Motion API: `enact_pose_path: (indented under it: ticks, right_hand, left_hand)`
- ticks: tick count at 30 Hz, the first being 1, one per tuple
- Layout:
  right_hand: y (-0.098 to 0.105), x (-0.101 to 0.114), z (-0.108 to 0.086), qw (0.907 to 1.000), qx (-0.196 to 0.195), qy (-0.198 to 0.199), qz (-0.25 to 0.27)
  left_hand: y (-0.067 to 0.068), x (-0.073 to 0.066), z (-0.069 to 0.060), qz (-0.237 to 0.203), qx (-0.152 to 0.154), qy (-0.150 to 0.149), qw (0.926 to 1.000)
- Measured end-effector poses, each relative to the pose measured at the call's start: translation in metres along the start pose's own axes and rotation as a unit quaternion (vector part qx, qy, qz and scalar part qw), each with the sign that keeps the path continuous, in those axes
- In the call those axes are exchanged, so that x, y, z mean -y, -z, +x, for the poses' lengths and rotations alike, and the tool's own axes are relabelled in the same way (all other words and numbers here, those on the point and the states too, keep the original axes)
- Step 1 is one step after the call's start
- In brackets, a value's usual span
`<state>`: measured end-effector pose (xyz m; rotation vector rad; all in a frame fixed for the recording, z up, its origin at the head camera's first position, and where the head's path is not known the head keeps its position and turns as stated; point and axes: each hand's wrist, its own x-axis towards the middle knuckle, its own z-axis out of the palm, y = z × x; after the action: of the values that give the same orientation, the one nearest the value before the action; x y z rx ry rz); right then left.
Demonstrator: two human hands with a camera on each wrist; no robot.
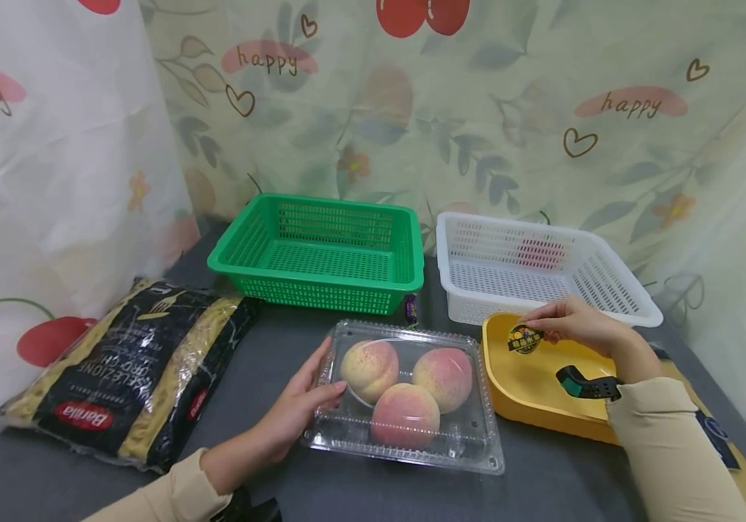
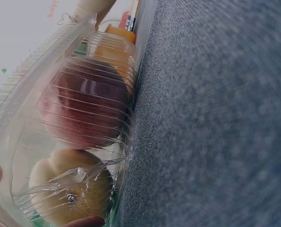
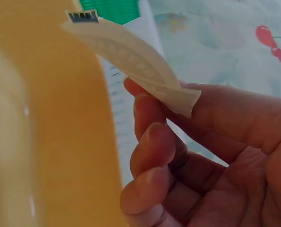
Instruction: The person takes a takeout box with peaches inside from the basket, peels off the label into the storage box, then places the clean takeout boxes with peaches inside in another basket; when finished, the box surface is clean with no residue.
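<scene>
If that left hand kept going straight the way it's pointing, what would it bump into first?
Most likely the clear plastic container of peaches: the left hand already grips its edge, though depth is hard to judge.

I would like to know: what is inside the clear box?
Three peaches are inside the box. What lies directly under them is covered and cannot be seen.

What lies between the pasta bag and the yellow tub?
In the head view, left to right: grey table, the left hand, the clear box of peaches.
</scene>
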<state>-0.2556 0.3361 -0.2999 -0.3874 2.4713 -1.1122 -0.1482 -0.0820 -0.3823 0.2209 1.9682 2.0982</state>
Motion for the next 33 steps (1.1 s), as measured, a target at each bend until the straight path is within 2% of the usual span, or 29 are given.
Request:
enact_pose_path:
  ticks: [5, 15, 24, 33]
  right_hand:
    - [-0.003, -0.006, 0.000, 0.9992, 0.021, -0.027, -0.020]
    - [-0.012, -0.022, 0.008, 0.9973, 0.059, -0.039, -0.018]
    - [-0.014, -0.029, 0.009, 0.9959, 0.076, -0.043, -0.024]
    - [-0.015, -0.030, 0.005, 0.9962, 0.070, -0.050, -0.010]
  left_hand:
    - [0.000, 0.000, 0.000, -0.001, 0.000, 0.000, 1.0000]
    - [-0.001, -0.001, -0.001, 0.002, -0.004, 0.003, 1.0000]
    - [-0.001, -0.001, -0.001, 0.001, -0.004, 0.005, 1.0000]
    - [-0.001, -0.002, -0.001, 0.007, -0.002, 0.006, 1.0000]
